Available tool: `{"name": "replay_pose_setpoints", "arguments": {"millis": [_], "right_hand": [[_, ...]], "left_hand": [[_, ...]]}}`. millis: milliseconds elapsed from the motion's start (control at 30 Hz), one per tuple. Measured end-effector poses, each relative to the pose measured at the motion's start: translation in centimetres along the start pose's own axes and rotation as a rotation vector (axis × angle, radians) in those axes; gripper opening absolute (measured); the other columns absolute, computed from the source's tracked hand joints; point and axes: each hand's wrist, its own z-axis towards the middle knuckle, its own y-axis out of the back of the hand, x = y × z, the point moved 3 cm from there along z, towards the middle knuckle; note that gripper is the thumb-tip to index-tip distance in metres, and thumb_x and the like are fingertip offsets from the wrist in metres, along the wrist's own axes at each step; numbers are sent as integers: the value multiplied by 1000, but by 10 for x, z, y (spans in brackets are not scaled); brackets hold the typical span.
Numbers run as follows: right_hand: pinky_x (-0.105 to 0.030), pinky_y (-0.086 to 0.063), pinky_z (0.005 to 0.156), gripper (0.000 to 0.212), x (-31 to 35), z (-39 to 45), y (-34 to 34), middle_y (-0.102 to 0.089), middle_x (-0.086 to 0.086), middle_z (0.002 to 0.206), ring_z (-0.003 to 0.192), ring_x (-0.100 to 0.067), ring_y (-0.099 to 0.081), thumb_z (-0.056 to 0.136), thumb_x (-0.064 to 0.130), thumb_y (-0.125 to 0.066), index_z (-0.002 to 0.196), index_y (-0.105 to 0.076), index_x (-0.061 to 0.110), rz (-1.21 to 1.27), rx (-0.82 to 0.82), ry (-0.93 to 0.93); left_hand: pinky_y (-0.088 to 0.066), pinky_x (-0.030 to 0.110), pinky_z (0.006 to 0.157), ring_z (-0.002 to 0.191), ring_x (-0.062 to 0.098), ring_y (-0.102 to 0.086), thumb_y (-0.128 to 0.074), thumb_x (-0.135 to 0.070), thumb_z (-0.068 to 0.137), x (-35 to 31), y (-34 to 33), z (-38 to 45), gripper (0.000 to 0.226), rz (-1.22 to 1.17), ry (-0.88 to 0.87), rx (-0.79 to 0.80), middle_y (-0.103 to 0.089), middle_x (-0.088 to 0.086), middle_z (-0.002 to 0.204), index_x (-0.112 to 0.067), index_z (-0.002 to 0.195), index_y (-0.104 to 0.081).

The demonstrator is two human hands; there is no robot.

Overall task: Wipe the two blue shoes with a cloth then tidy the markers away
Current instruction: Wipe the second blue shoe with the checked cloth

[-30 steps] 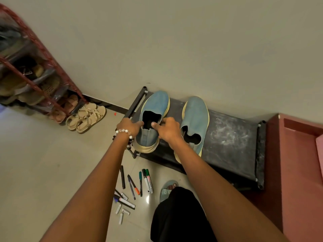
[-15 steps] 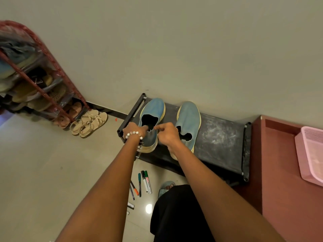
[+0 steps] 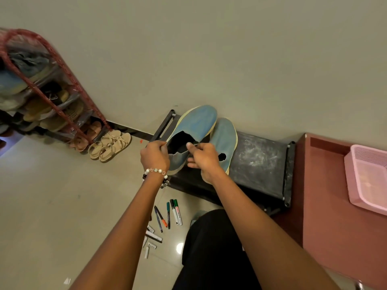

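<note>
Two blue slip-on shoes are at a low black rack [image 3: 259,162] against the wall. The left blue shoe [image 3: 196,124] is lifted and tilted, toe up toward the wall. My left hand [image 3: 155,156] grips its heel edge; my right hand [image 3: 202,159] pinches the rim of its opening with the thumb inside. The right blue shoe [image 3: 225,139] lies flat on the rack, partly behind my right hand. Several markers [image 3: 167,216] lie scattered on the floor below the rack. No cloth is in view.
A pink tray [image 3: 364,178] sits on a reddish-brown cabinet [image 3: 326,206] at the right. A red shoe rack [image 3: 41,97] full of footwear stands at the left, with tan sandals [image 3: 111,143] on the floor beside it. My dark-clothed knee [image 3: 211,248] is below.
The left blue shoe has come up off the rack and tilted toe-up in both hands. The view has shifted, bringing the pink tray into sight.
</note>
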Motion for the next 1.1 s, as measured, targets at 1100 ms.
{"name": "replay_pose_setpoints", "arguments": {"millis": [1100], "right_hand": [[-36, -58, 65, 28, -170, -186, 369, -68, -12, 103, 78, -24, -71, 85, -12, -53, 109, -60, -1, 561, -758, 29]], "left_hand": [[-17, 24, 116, 145, 18, -22, -55, -3, 91, -180, -183, -345, 65, -213, -464, 803, -23, 7, 157, -17, 149, -29]]}}
